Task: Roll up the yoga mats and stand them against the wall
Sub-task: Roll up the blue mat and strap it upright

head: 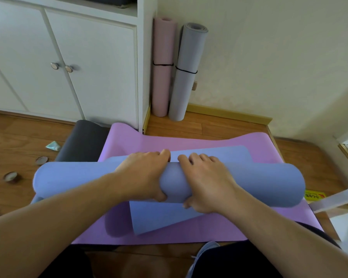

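A blue yoga mat point(265, 183) lies mostly rolled into a thick tube across the middle of the floor, with a flat tail of it showing behind and in front of the roll. My left hand point(143, 175) and my right hand point(207, 181) grip the roll side by side at its centre, fingers over the top and thumbs under the near side. Under it a purple mat point(189, 143) lies flat. A dark grey mat point(82, 143) lies beneath that at the left. A pink rolled mat point(162, 67) and a grey rolled mat point(186, 73) stand against the wall, each tied with a black band.
A white cupboard point(84, 63) with two knobs stands at the back left. Two tape rolls point(12, 177) and a small teal packet point(53, 145) lie on the wooden floor at the left. A yellow label point(314, 196) and a white frame edge point(338, 199) are at the right.
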Demonstrator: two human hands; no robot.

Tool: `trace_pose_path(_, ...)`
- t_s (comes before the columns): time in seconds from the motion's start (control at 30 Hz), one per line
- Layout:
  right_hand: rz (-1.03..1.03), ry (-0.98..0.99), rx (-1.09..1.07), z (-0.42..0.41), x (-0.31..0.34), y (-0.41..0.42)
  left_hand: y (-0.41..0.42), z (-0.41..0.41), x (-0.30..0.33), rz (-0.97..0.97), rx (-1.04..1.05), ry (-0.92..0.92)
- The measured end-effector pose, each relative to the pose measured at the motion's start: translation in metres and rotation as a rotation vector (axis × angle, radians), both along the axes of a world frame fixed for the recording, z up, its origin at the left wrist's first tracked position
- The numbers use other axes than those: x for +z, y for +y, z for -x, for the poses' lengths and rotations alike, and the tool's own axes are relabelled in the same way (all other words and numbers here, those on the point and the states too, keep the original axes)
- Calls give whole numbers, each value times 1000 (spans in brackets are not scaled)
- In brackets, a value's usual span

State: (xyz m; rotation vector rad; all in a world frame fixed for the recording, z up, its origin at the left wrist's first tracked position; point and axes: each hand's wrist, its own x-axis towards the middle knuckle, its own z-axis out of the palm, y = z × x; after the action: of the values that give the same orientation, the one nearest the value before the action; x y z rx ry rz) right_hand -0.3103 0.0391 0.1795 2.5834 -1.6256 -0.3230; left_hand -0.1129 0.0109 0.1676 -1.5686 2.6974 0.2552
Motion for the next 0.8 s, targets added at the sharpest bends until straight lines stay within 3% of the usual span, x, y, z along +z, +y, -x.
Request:
trace_pose_path(0.13, -9, -46, -40, -1, 3, -4, 3, 1, -11, 52, -34, 38)
trace_pose_path(0.27, -63, -105, -81, 4, 9, -7, 3, 5, -14, 181, -64, -82)
trace_pose_path(0.5, 78, 34, 42, 1, 0, -2, 3, 6, -5, 36, 49, 44)
trace_pose_path(0.63, 30, 4, 21, 0, 3, -5, 5, 5, -7, 14, 8, 38)
trace_pose_path(0.8, -86, -100, -74, 6, 9, -7, 4, 5, -17, 127, -57, -70)
